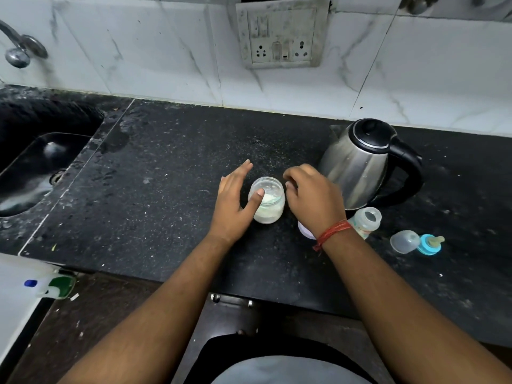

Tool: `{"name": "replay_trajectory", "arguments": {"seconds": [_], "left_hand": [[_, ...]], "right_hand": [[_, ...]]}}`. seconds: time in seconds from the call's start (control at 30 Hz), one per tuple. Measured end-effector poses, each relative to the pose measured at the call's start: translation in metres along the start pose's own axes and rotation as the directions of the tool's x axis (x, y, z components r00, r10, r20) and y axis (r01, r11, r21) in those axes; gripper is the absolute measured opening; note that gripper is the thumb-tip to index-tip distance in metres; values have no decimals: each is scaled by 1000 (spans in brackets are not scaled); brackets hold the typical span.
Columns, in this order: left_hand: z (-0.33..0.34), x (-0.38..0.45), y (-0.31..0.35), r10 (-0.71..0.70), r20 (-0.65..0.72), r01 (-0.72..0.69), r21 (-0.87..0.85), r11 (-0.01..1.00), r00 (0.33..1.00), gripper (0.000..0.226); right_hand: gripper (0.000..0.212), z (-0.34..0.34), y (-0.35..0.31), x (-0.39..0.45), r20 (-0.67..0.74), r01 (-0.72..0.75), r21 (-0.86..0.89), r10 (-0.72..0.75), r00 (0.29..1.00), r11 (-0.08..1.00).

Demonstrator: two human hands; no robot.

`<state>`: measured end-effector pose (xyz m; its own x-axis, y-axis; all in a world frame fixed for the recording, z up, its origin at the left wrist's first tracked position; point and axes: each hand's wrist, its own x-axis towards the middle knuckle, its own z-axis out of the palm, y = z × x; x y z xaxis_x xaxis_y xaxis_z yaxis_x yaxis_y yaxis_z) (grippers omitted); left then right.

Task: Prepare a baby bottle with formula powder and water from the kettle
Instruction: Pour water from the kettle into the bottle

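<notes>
A small clear jar [267, 202] of white formula powder stands open on the black counter [171, 189], with a pale green scoop partly visible inside. My left hand [235, 202] is on the jar's left, fingers straight, thumb resting against its side. My right hand [311, 198] hovers at the jar's right, fingers loosely curled, with nothing visible in it. A white lid [304, 231] lies partly hidden under my right wrist. The open baby bottle [365, 221] stands in front of the steel kettle [357, 164]. The clear cap [404, 241] and teal nipple ring [430, 244] lie to its right.
A black sink [38, 167] with a tap [19, 48] sits at the far left. A wall socket panel [281, 37] is on the marble tiles behind. A white object with a green and blue part [55, 286] lies at the lower left edge.
</notes>
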<state>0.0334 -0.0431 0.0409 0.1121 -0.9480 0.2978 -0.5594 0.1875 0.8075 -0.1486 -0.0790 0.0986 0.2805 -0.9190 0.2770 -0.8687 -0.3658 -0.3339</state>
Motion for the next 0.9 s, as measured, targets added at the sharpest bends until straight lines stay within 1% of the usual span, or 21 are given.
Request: {"name": "replay_trajectory", "arguments": {"seconds": [0.17, 0.3, 0.4, 0.53, 0.7, 0.77, 0.9], "left_hand": [[20, 4, 28, 128, -10, -127, 45, 991, 992, 61], [46, 7, 57, 228, 21, -229, 54, 972, 973, 62], [66, 7, 75, 265, 38, -266, 31, 963, 964, 63], [96, 2, 95, 264, 78, -264, -1, 964, 961, 67], [133, -12, 112, 239, 100, -236, -40, 971, 966, 65], [146, -18, 115, 201, 119, -196, -54, 979, 972, 69], [167, -27, 113, 75, 158, -67, -58, 996, 985, 75]], "right_hand": [[21, -17, 28, -19, -70, 7, 56, -3, 998, 998], [23, -35, 50, -33, -126, 21, 87, -10, 992, 996], [22, -48, 64, -43, -170, 28, 91, -12, 985, 995], [23, -63, 93, -57, -238, 10, 89, 11, 971, 996], [23, -82, 128, -77, -308, -12, 134, 54, 950, 991], [22, -87, 143, -83, -310, -52, 174, 105, 945, 983], [21, -91, 171, -87, -320, -119, 243, 195, 927, 963]]}}
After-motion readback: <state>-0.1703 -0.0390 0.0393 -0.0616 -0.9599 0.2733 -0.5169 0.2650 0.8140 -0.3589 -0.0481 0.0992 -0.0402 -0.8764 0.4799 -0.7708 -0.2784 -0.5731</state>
